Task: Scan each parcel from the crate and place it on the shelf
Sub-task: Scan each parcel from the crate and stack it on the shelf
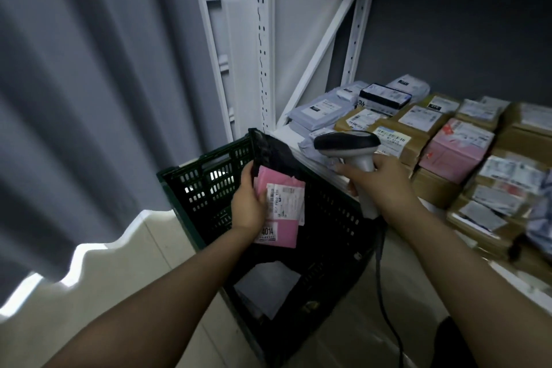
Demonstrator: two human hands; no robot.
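My left hand (248, 203) grips a pink parcel (282, 212) with white labels, together with a black bag (274, 152) behind it, above the dark green crate (191, 185). A grey barcode scanner (346, 143) is held by its handle in my right hand (385, 179), its head pointing left, above the parcel. Its cable (385, 311) hangs down to the floor. Inside the crate lies a white parcel (265, 287). To the right, the white shelf (525, 290) carries several parcels.
Brown boxes, a pink box (457, 152), grey mailers (316, 113) and a black-and-white box (383, 97) crowd the shelf. White shelf uprights (264, 39) and leaning white panels stand behind the crate. A grey curtain (89, 98) fills the left over a pale tiled floor.
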